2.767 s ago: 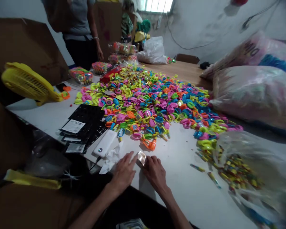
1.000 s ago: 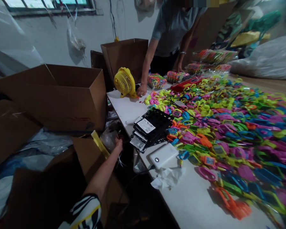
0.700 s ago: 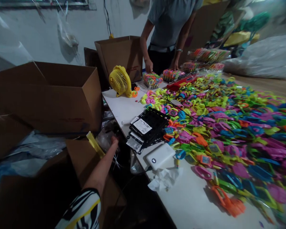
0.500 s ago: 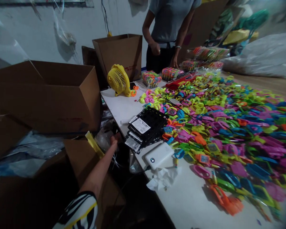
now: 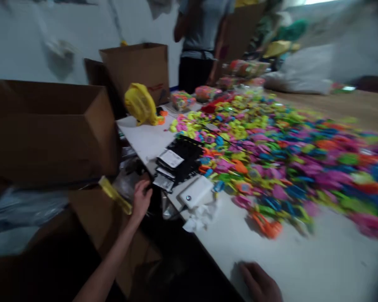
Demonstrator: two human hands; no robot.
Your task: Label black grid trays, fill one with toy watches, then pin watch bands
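Clear plastic (image 5: pixel 126 178) sits off the table (image 5: pixel 220 235) beside the left hand (image 5: pixel 141 197) — seemingly mid-reach, next needing clearance past the edge — its curled fingers, like the right hand's (image 5: pixel 261 283), hiding any grip.

Left hand (image 5: pixel 141 198): bare; slim wrist (image 5: pixel 136 218) widening gradually into a long, smooth-sided forearm (image 5: pixel 116 252), uncovered as far as the view shows it. Right hand (image 5: pixel 260 283): bare, outline softened by blur, finer detail unreadable.
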